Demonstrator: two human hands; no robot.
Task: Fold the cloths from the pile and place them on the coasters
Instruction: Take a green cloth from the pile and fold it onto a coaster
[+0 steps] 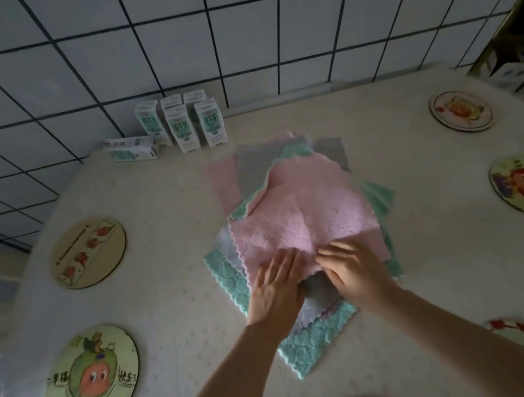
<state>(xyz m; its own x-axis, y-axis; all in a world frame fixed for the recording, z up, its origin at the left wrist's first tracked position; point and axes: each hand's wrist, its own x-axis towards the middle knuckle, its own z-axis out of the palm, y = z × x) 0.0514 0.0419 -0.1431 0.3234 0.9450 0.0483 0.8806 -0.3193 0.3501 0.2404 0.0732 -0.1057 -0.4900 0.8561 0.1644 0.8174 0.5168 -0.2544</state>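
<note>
Head view: the pile [316, 341] of pink, teal and grey cloths lies on the surface [169, 317], under and just beyond both sets of fingers; the pink cloth [305, 218] is its top layer, spread and unfolded.

The left hand [277, 286] lays fairly straight fingers on the near edge of the pink cloth. The right hand [355, 269], just beside it, has curled fingers that appear to pinch the same edge; that edge is slightly raised, showing grey cloth beneath.

Progress, as judged: 7 coasters [87, 251] are in view, well apart from the fingers to either side and nearer the person, some cut by the frame edge; none carries a cloth and no folded cloth is visible; the task therefore seems at or near its 1st fold, with the whole pile left.

Orientation: the pink cloth is nearly square, so it has no marked long axis; its near edge runs across the fingertips from left to right; its far corner points away from the fingers, towards the milk cartons [179, 125] at the tiled wall.
</note>
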